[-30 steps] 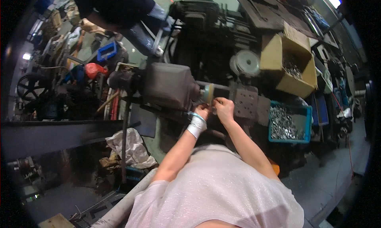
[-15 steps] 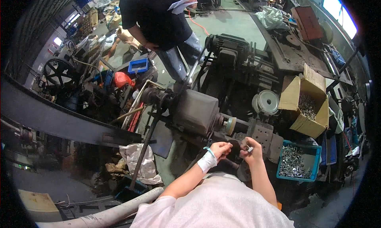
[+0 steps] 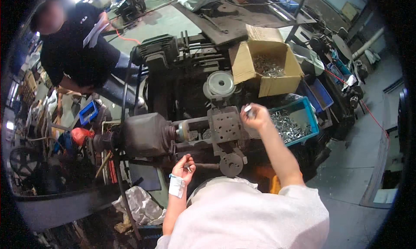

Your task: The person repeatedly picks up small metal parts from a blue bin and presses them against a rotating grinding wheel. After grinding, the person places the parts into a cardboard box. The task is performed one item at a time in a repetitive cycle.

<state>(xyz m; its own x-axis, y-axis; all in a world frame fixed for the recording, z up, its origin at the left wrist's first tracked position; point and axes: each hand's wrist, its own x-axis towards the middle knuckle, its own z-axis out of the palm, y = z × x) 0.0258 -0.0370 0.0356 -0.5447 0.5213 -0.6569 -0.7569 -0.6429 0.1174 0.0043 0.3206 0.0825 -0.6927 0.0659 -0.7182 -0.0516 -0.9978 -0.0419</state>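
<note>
My right hand (image 3: 257, 117) is closed on a small shiny metal part (image 3: 248, 109), raised between the machine's drilled block (image 3: 225, 124) and the teal crate (image 3: 315, 119). Loose metal pieces (image 3: 289, 127) lie heaped in that crate. My left hand (image 3: 185, 168), with a white wrap at the wrist, is held in front of the machine with its fingers curled; something small may be in them, but I cannot make it out. Beyond it is the machine's grey housing (image 3: 145, 135) with a pale ring (image 3: 183, 130) on its spindle.
A cardboard box (image 3: 281, 85) of small metal parts stands behind the teal crate. A round wheel (image 3: 220, 84) and a dark disc (image 3: 231, 164) flank the drilled block. A person (image 3: 82, 50) holding papers stands at the far left. A blue bin (image 3: 320, 93) sits at the right.
My view has swung to the right. My right hand has moved away from my left, toward the teal crate, still holding a small metal part. My left hand stays in front of the machine.
</note>
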